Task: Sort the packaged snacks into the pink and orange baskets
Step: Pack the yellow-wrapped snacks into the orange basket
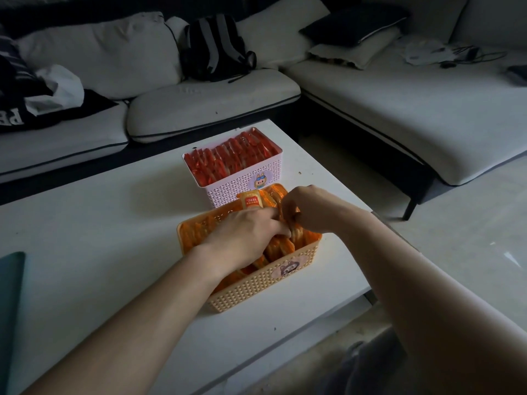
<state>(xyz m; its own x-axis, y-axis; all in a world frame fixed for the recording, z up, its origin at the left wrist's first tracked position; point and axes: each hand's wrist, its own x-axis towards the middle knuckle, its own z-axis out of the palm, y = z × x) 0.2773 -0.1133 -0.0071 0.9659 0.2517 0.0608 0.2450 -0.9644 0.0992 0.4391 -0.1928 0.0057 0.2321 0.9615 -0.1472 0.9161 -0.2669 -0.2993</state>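
Note:
The orange basket (256,289) sits on the white table, packed with orange snack packs (278,246). Both my hands are inside it. My left hand (242,235) reaches in from the left, its fingers curled among the packs. My right hand (310,208) comes in from the right and pinches packs at the basket's middle. One orange pack (251,201) stands up higher than the others at the far side. Just behind stands the pink basket (242,185), filled with rows of red snack packs (228,158). My fingertips are hidden among the packs.
The white table (114,223) ends close to the right of the baskets. A dark green object (10,295) lies at the table's left edge. A pale sofa (399,109) with cushions, a black backpack (216,47) and clothes wraps around behind and to the right.

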